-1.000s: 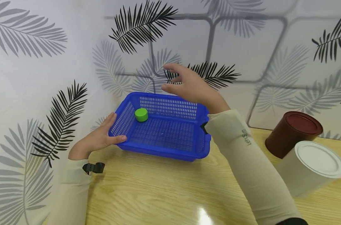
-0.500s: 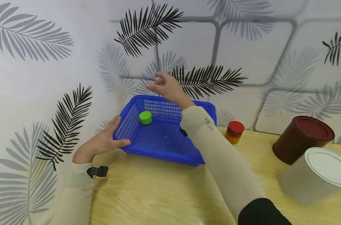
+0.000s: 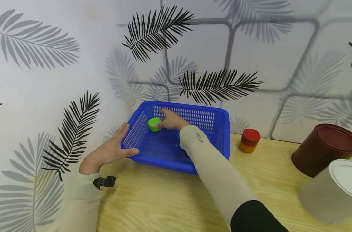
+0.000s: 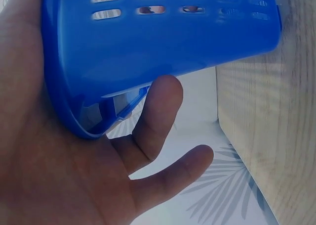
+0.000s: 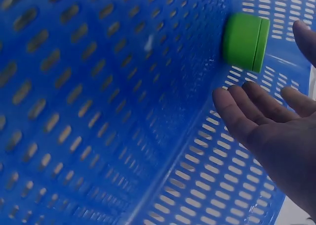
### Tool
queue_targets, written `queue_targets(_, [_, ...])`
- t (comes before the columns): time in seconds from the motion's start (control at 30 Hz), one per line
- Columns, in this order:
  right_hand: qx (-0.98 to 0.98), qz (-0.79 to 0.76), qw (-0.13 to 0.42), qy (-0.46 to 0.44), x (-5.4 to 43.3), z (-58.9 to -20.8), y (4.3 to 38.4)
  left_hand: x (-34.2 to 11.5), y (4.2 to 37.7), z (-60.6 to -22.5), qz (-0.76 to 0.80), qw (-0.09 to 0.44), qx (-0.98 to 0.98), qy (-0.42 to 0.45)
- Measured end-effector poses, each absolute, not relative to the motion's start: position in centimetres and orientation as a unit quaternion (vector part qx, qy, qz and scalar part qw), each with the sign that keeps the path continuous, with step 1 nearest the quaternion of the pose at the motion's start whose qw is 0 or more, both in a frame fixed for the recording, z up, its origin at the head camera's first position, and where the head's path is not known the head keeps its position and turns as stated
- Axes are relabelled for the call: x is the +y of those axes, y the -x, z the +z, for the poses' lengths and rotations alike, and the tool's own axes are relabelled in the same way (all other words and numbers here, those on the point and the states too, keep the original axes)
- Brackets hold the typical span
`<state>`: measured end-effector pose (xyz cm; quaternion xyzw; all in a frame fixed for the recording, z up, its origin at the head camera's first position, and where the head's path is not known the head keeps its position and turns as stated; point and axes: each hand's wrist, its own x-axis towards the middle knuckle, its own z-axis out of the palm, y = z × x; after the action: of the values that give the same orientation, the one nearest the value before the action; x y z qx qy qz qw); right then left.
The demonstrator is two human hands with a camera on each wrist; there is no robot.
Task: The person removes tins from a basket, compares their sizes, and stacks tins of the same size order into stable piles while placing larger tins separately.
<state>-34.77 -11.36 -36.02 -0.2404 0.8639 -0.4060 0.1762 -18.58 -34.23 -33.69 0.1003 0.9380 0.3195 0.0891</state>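
Note:
A blue slotted plastic basket (image 3: 161, 163) stands on the table. My left hand (image 3: 109, 150) holds its near left corner, thumb along the front rim and fingers at the left side. In the left wrist view, the basket's rim and wall (image 4: 163, 47) lie against the palm. A small round green lidded container (image 3: 153, 126) sits in the basket's far left corner. My right hand (image 3: 171, 120) reaches down inside the basket, just right of that container. The right wrist view shows its fingers (image 5: 232, 109) spread and apart from the green container (image 5: 242, 41).
A small red-and-orange round container (image 3: 249, 140) stands on the table (image 3: 152, 199) right of the basket. Farther right are a dark brown canister (image 3: 321, 151) and a white canister (image 3: 329, 193). A leaf-patterned wall covering (image 3: 251, 48) rises behind and at the left.
My right hand has moved left and down from above the basket's back rim into the basket beside the green container. The red-and-orange container has come into sight. My left hand stays on the basket.

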Motion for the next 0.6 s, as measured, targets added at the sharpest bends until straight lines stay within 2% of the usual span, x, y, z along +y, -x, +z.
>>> queue_targets(0.23, [0.853,-0.399,0.205,0.267,-11.33,-36.42,34.99,-33.84,18.96,-33.50,0.319,0.087,0.938,-0.106])
queue_targets(0.6, [0.869,-0.352,0.207,0.278,-11.95,-36.66,34.59,-34.01,18.82,-33.80,0.317,0.080,0.939,-0.107])
